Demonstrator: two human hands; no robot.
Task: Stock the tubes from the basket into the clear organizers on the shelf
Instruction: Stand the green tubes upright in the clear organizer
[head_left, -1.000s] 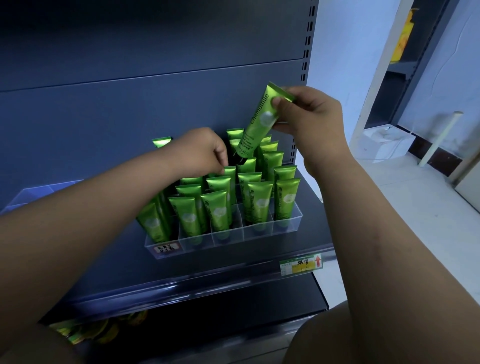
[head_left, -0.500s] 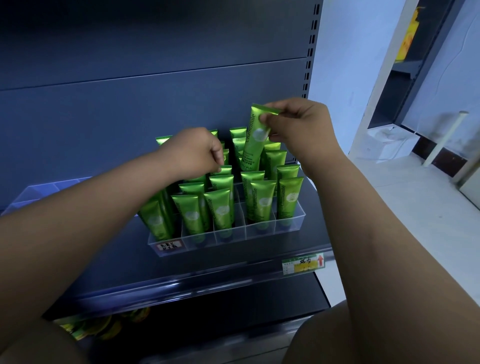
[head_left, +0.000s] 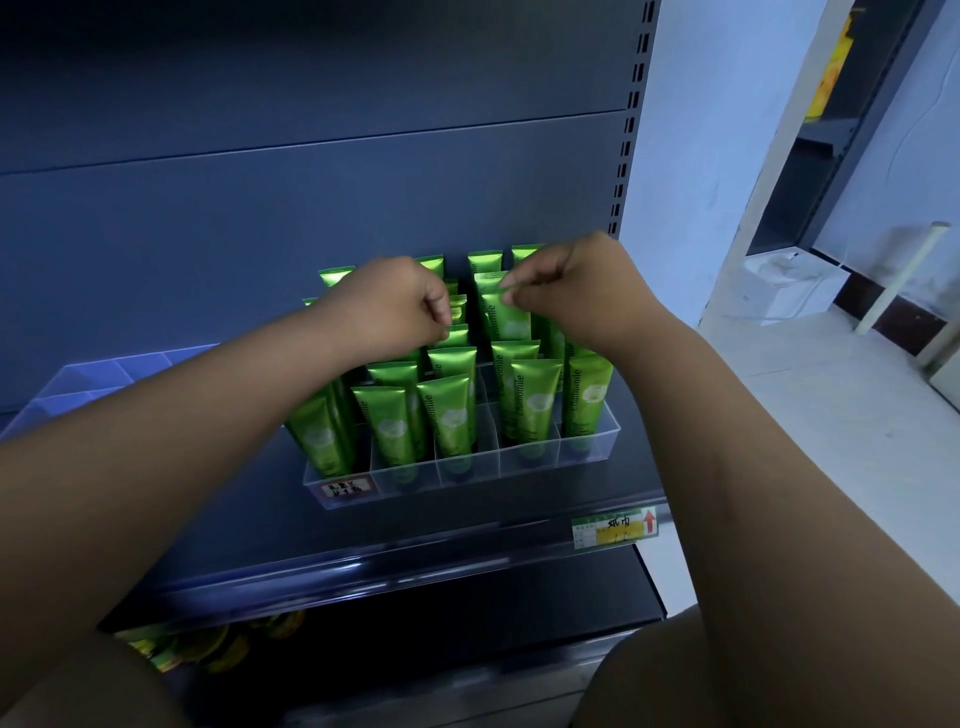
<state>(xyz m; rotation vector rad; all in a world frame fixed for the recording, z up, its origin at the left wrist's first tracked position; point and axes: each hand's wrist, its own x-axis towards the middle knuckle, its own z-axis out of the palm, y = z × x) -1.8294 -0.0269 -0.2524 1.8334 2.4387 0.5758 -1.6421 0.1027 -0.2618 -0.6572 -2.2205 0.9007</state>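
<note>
Several green tubes stand upright in a clear divided organizer (head_left: 467, 470) on the dark shelf. My right hand (head_left: 576, 286) pinches the top edge of one green tube (head_left: 511, 325), which sits low in a back compartment of the right-hand columns, among the others. My left hand (head_left: 389, 312) is curled over the middle rows, its fingertips against the tops of tubes there; I cannot tell whether it grips one. The basket is out of view.
A second clear organizer (head_left: 93, 379) lies to the left, partly hidden by my left forearm. A price label (head_left: 615, 530) is on the shelf's front rail. Yellow-green packets (head_left: 218, 644) lie on the shelf below. The shelf's upright post (head_left: 631, 130) stands at right.
My right hand has brought the tilted tube down from above the organizer and stood it in a back compartment. My left hand stayed over the middle rows.
</note>
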